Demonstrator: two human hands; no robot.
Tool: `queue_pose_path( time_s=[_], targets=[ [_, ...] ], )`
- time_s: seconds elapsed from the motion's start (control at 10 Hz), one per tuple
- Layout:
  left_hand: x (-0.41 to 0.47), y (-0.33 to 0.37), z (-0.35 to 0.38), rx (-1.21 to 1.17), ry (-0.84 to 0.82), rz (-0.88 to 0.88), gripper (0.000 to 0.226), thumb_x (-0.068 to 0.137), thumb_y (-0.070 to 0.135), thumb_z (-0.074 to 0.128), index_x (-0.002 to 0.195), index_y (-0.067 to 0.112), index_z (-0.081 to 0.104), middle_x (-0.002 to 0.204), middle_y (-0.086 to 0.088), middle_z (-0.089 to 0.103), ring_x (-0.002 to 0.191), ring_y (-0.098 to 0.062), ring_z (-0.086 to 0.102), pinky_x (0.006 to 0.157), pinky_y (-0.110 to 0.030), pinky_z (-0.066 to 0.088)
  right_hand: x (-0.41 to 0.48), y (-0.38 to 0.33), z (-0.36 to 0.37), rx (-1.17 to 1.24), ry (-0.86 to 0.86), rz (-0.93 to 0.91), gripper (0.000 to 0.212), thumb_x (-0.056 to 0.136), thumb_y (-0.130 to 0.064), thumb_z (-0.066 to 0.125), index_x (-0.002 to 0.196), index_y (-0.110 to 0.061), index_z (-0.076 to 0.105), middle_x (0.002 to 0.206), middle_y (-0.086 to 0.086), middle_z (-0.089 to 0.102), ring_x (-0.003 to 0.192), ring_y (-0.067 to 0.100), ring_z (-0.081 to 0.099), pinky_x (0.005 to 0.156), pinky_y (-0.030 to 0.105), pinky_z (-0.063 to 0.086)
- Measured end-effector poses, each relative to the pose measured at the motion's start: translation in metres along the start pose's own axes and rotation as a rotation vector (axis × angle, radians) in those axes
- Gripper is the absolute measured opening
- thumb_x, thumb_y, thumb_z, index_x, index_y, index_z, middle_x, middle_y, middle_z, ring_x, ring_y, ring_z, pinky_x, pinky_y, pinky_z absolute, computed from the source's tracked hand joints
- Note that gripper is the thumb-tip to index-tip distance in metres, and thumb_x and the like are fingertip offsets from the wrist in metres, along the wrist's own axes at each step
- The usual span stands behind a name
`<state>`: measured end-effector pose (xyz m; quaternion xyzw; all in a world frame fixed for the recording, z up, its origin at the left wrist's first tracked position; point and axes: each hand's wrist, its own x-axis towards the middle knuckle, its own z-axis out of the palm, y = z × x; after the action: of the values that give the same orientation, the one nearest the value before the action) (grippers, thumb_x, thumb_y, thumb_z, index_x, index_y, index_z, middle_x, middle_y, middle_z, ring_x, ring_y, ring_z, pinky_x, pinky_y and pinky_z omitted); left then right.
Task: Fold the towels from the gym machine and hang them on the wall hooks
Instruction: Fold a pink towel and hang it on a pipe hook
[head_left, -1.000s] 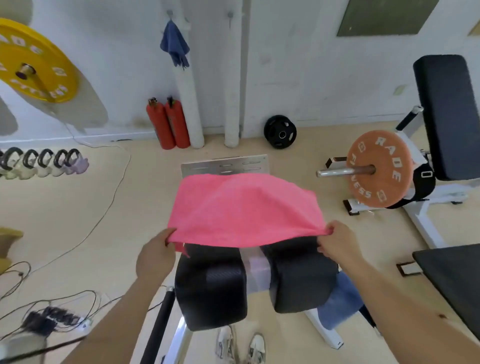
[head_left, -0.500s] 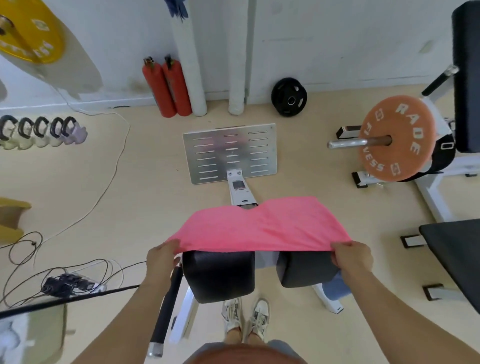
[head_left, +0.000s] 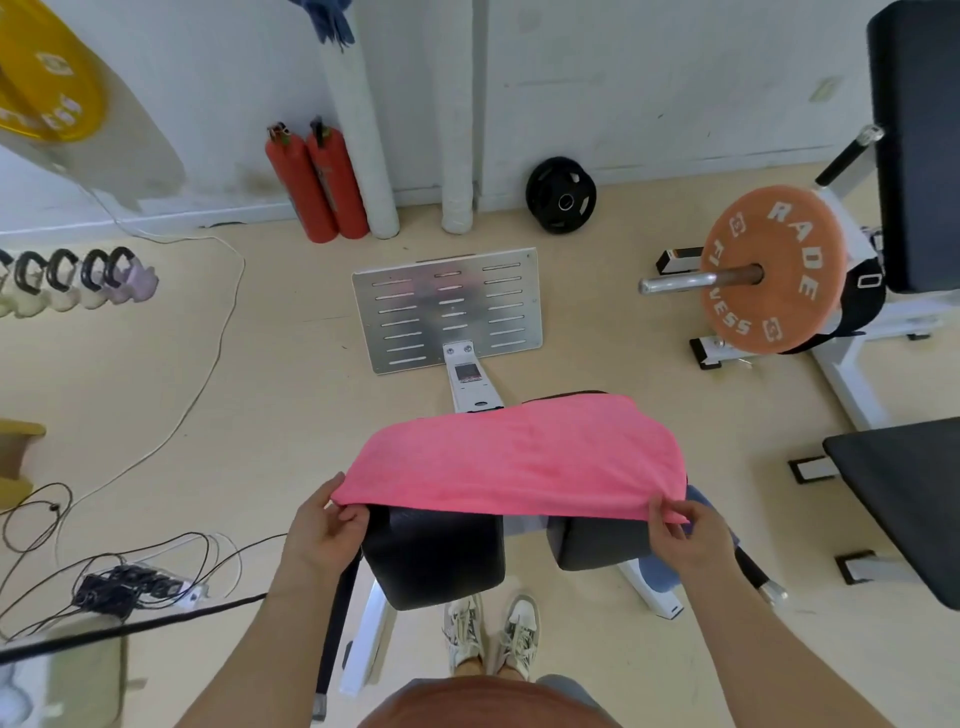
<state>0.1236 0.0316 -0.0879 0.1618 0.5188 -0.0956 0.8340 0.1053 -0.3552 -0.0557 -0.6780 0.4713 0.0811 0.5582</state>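
Towel (head_left: 519, 457): pink; in the head view it is spread over the two black pads (head_left: 436, 556) of the gym machine (head_left: 470, 387), with its near edge lifted clear of them.
Left hand (head_left: 324, 535): the near-left corner is pinched between thumb and fingers.
Right hand (head_left: 685, 535): the near-right corner is pinched likewise.
Reason for hold: the near edge is kept taut between the two corners, judged so that the cloth can be laid flat on the pads and a straight fold made.
Long axis: run from left to right across the wearer; the short axis is pointed away toward the footplate (head_left: 452, 306).
Blue towel (head_left: 324, 21): seen hanging at the wall, well apart from the pink one; its hook is out of view.
Bluish cloth (head_left: 657, 574): partly hidden below the right hand; its nature cannot be told.
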Motion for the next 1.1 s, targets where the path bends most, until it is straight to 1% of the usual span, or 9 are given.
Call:
queue_pose_path(
  time_s=[0.1, 0.2, 0.3, 0.4, 0.5, 0.6, 0.9, 1.0, 1.1],
  targets=[
    [-0.005, 0.0, -0.001, 0.047, 0.107, 0.087, 0.013, 0.091, 0.012, 0.053, 0.078, 0.014, 0.055, 0.065, 0.006, 0.051, 0.045, -0.005, 0.043, 0.036, -0.014, 0.033, 0.023, 0.013, 0.001, -0.08, 0.03, 0.027, 0.016, 0.082, -0.031, 0.066, 0.084, -0.029, 0.051, 0.086, 0.001, 0.059, 0.09, 0.027, 0.06, 0.084, 0.033, 0.05],
    [-0.009, 0.0, -0.002, 0.299, 0.306, 0.288, 0.011, 0.08, 0.004, 0.063, 0.075, 0.013, 0.059, 0.07, -0.001, 0.061, 0.059, -0.012, 0.053, 0.054, -0.025, 0.049, 0.026, 0.015, -0.006, -0.109, 0.156, -0.027, 0.019, 0.095, -0.03, 0.051, 0.094, -0.012, 0.056, 0.079, 0.006, 0.059, 0.072, 0.027, 0.054, 0.065, 0.031, 0.045],
    [-0.02, -0.014, 0.01, 0.977, 0.5, 0.659, 0.023, 0.073, -0.002, 0.058, 0.073, 0.018, 0.068, 0.086, -0.008, 0.068, 0.072, -0.026, 0.06, 0.078, -0.038, 0.053, 0.015, -0.005, 0.004, -0.223, 0.355, -0.122, 0.025, 0.095, -0.023, 0.046, 0.074, -0.01, 0.052, 0.067, 0.006, 0.049, 0.061, 0.022, 0.044, 0.051, 0.027, 0.035],
    [-0.025, -0.04, 0.016, 1.805, 0.223, 1.036, 0.037, 0.07, -0.004, 0.051, 0.083, 0.021, 0.074, 0.087, -0.003, 0.069, 0.081, -0.029, 0.061, 0.067, -0.03, 0.045, -0.005, -0.019, 0.019, -0.31, 0.317, -0.341, 0.031, 0.096, -0.02, 0.042, 0.068, -0.007, 0.047, 0.058, 0.004, 0.039, 0.055, 0.019, 0.035, 0.049, 0.028, 0.027],
    [-0.02, -0.057, 0.014, 2.117, -0.037, 0.939, 0.039, 0.071, 0.005, 0.054, 0.094, 0.031, 0.071, 0.093, 0.011, 0.066, 0.09, -0.018, 0.059, 0.073, -0.028, 0.047, -0.022, -0.022, 0.031, -0.426, 0.148, -0.488, 0.035, 0.097, -0.021, 0.043, 0.062, -0.017, 0.04, 0.054, -0.003, 0.037, 0.05, 0.013, 0.033, 0.048, 0.027, 0.026],
    [-0.017, -0.057, 0.01, 1.764, 0.06, 0.807, 0.024, 0.084, 0.013, 0.054, 0.096, 0.027, 0.069, 0.09, 0.009, 0.065, 0.085, -0.015, 0.059, 0.074, -0.024, 0.041, -0.021, -0.009, 0.039, -0.562, 0.069, -0.616, 0.039, 0.098, -0.025, 0.044, 0.061, -0.031, 0.034, 0.054, -0.012, 0.034, 0.051, 0.011, 0.033, 0.048, 0.023, 0.022],
    [-0.015, -0.053, 0.023, 1.707, 0.268, 0.814, 0.031, 0.081, 0.01, 0.056, 0.112, 0.011, 0.063, 0.096, -0.012, 0.067, 0.088, -0.032, 0.061, 0.068, -0.029, 0.04, -0.037, -0.003, 0.055, -0.546, -0.057, -0.615, 0.035, 0.098, -0.02, 0.047, 0.064, -0.025, 0.041, 0.05, -0.008, 0.039, 0.048, 0.013, 0.034, 0.049, 0.027, 0.023],
    [-0.039, -0.058, 0.042, 1.531, 0.202, 0.802, 0.006, 0.083, 0.013, 0.059, 0.081, 0.017, 0.064, 0.073, 0.005, 0.065, 0.074, -0.021, 0.059, 0.064, -0.026, 0.038, -0.051, -0.019, 0.063, -0.453, -0.103, -0.579, 0.029, 0.097, -0.024, 0.052, 0.072, -0.038, 0.058, 0.06, -0.008, 0.056, 0.059, 0.013, 0.045, 0.058, 0.021, 0.031],
    [-0.078, -0.067, 0.075, 1.23, -0.033, 0.684, 0.012, 0.082, 0.004, 0.064, 0.084, 0.015, 0.06, 0.061, 0.007, 0.062, 0.058, -0.008, 0.058, 0.058, -0.023, 0.047, -0.067, -0.048, 0.076, -0.373, -0.153, -0.533, 0.017, 0.091, -0.023, 0.063, 0.091, -0.01, 0.073, 0.078, 0.004, 0.072, 0.072, 0.02, 0.063, 0.065, 0.027, 0.044]
  ],
)
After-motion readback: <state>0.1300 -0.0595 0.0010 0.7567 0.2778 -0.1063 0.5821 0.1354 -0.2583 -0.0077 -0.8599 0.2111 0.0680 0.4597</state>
